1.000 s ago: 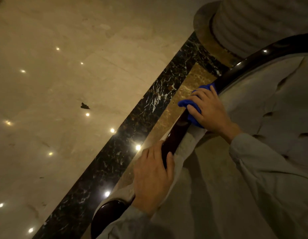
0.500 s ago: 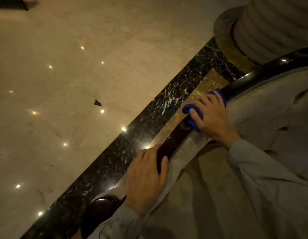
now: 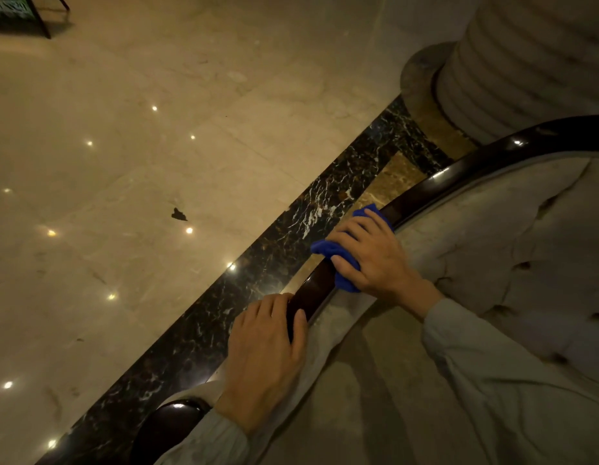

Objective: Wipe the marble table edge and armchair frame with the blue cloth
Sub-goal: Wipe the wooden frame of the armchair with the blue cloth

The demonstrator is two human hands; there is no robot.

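Observation:
The armchair's dark glossy wooden frame (image 3: pixel 459 172) curves from the lower left up to the right edge, above beige tufted upholstery (image 3: pixel 509 250). My right hand (image 3: pixel 372 256) grips the bunched blue cloth (image 3: pixel 328 251) against the frame's arm rail. My left hand (image 3: pixel 264 357) grips the same rail lower down, fingers curled over its top and thumb on the near side. The marble table is not in view.
A polished beige marble floor (image 3: pixel 157 162) with a black veined border strip (image 3: pixel 258 273) lies beyond the chair. A ribbed stone column base (image 3: pixel 493 78) stands at the upper right. A small dark scrap (image 3: pixel 178 214) lies on the floor. Dark furniture legs (image 3: pixel 39 18) show at the top left.
My right hand with the cloth has slid a little down the rail towards my left hand. The view has shifted, so the chair and column sit lower and further right.

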